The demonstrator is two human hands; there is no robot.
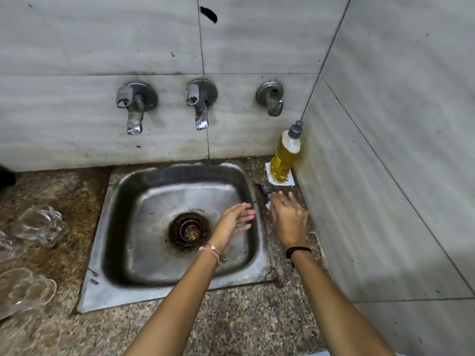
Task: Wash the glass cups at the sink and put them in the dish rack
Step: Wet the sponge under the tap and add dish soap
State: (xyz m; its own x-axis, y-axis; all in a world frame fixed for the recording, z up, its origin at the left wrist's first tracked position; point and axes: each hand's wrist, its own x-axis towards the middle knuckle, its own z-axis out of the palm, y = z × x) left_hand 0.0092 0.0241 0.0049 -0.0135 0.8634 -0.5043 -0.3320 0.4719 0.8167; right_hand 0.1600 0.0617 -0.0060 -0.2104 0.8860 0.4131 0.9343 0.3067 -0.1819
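Glass cups (38, 224) far left of left hand (235, 223).

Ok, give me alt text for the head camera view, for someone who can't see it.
Two bare hands reach over a steel sink: the left hand open above the basin, the right hand at a dark scrubber near a yellow soap bottle. Glass cups wait on the left counter.
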